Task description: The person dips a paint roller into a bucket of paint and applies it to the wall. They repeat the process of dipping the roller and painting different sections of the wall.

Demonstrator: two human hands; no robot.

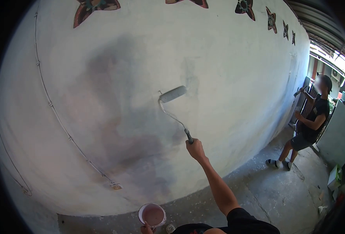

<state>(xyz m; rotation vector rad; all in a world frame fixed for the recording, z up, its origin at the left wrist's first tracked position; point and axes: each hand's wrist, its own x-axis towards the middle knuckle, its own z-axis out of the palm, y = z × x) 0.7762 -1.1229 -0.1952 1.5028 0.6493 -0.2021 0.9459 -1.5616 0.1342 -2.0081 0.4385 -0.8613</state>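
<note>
My right hand (195,149) is closed round the dark handle of a paint roller (173,94), arm stretched out toward the wall. The roller's grey sleeve lies at or close to the pale wall (227,89), tilted up to the right; whether it touches is hard to tell. Around and left of it the wall has grey, bluish and brownish patches. Low in the view, my left hand (147,229) grips the edge of a white bucket (152,215) with pinkish-brown contents.
A cable (59,119) runs down the wall to a socket box (116,186). Flower-shaped openings (271,20) line the wall's top. At the right, a person (314,113) stands on the concrete floor (258,191), holding a tool at the wall. A white box (335,178) stands beyond.
</note>
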